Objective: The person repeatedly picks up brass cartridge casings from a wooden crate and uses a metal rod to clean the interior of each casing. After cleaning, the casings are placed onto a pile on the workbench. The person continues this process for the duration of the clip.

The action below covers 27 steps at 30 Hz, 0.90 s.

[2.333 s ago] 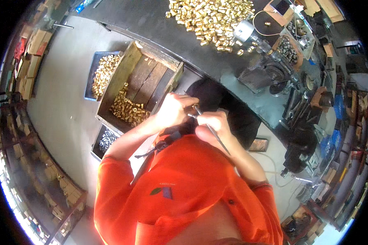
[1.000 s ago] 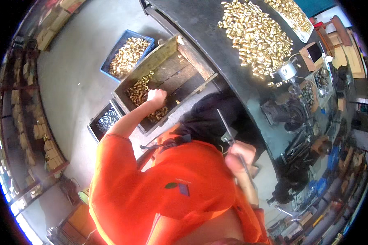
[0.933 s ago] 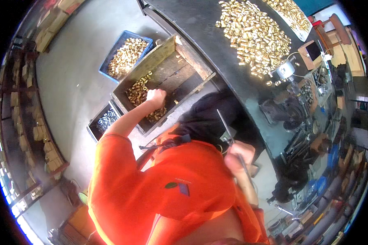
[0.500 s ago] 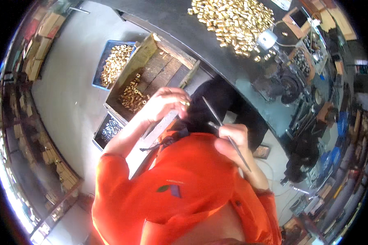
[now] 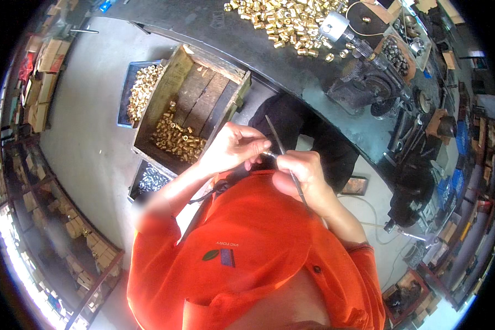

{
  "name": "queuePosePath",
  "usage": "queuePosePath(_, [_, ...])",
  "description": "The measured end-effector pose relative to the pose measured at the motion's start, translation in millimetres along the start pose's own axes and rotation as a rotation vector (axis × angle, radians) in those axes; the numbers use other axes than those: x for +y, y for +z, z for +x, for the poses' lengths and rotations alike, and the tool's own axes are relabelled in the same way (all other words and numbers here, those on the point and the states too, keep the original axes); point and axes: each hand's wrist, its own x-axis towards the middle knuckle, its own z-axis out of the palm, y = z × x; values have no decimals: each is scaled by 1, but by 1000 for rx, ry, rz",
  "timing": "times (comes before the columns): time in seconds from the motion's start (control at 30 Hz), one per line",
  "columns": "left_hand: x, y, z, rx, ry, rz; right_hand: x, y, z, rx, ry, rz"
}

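My left hand (image 5: 237, 147) is closed, thumb and fingers pinching a small brass fitting, which they mostly hide. My right hand (image 5: 303, 171) is closed round a slim, dark, pointed rod (image 5: 275, 134) that looks like a file. The rod slants across the fist, sticking out at both ends. From the same fist a short metal tip (image 5: 270, 154) reaches to the left fingertips and meets the fitting there. Whether it sits inside the fitting cannot be made out. Both hands are close together above my lap.
Left of my hands stands a wooden crate (image 5: 234, 104) with brass fittings (image 5: 176, 135) inside. Beyond it are a blue bin (image 5: 122, 110) of brass pieces and a bin of silvery parts (image 5: 153, 179). The dark workbench (image 5: 187, 19) carries a brass heap (image 5: 286, 25) and a geared machine (image 5: 363, 82).
My hands have come together: the left fingers with the fitting now meet the short tip in my right hand. The view has shifted, so the bench and crate appear moved.
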Motion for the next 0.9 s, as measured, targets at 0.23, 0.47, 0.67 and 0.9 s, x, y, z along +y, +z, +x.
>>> queuePosePath(0.23, [3,6,2,-19,63,-91,9,6,-2,81,15,54])
queuePosePath(0.47, [0,2,6,-32,71,-109,13,2,-4,113,127,142])
queuePosePath(0.67, [-17,-13,16,393,286,551,-11,-19,-18,72,-19,233])
queuePosePath(0.9, [-21,-12,17,440,458,783,-24,-17,-12,-13,-30,235])
